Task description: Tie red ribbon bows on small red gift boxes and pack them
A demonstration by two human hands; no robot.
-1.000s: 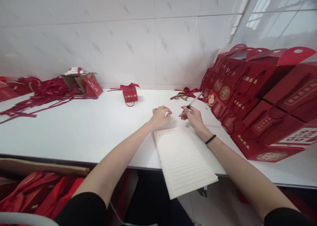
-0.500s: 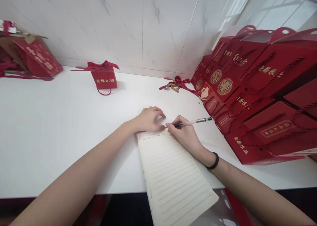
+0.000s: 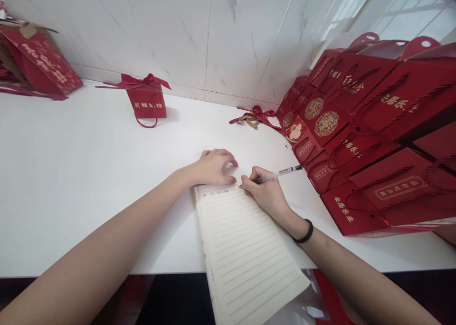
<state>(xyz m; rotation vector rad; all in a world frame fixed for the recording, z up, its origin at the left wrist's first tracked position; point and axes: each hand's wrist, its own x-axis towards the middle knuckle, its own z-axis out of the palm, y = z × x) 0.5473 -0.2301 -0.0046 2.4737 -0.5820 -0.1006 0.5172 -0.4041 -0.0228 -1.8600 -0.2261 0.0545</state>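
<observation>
A lined notebook (image 3: 249, 253) lies on the white table with its lower part hanging over the front edge. Handwritten characters run along its top line. My right hand (image 3: 267, 192) pinches a clear gel pen (image 3: 280, 174) with a black cap end, its tip at the end of the written row. A black band (image 3: 305, 231) circles my right wrist. At the notebook's top edge rests my left hand (image 3: 215, 167), thumb and fingers apart in a curve, with nothing held in it.
Red gift boxes with rope handles (image 3: 370, 125) are stacked on the right. At the back stand a small red box with a bow (image 3: 147, 101) and a loose red ribbon (image 3: 260, 116). Another red package (image 3: 42, 61) sits far left, against the tiled wall (image 3: 171, 35).
The view has shifted slightly. My right hand has moved a little away from my left thumb, the pen tip now more exposed beside the writing. My left hand holds its place on the page top.
</observation>
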